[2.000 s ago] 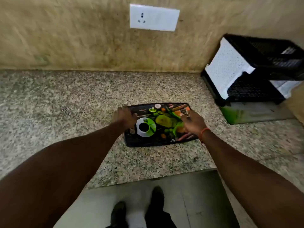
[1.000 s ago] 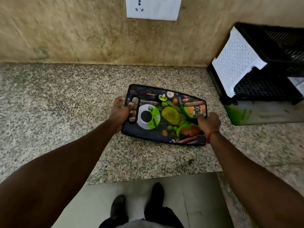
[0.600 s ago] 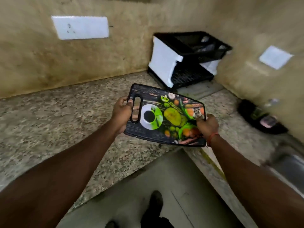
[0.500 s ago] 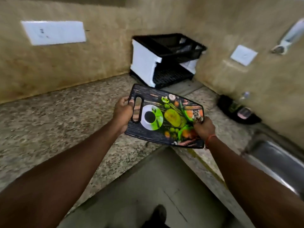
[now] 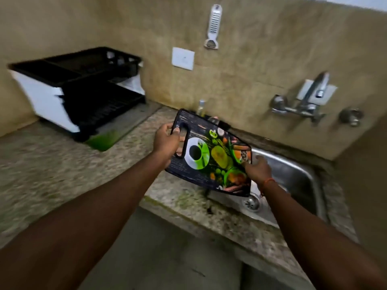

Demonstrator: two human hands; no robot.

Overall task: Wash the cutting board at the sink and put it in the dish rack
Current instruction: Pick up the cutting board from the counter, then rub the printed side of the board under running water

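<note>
cutting board (image 5: 211, 155), printed, held in the air over the left edge of the sink (image 5: 293, 176)

left hand (image 5: 167, 141) clenched through the handle slot; right hand (image 5: 256, 169) grips the opposite end, thumb on top. dish rack (image 5: 83, 88) well apart on the counter (image 5: 41, 164), far left.

Both hands are holding the cutting board (image 5: 211, 155) in the air, tilted, over the sink's (image 5: 297, 174) left edge: left hand (image 5: 166, 141) gripping through the handle slot, right hand (image 5: 257, 169) clasping the far end. Dish rack (image 5: 83, 88) sitting on the table (image 5: 52, 164), well apart.
</note>
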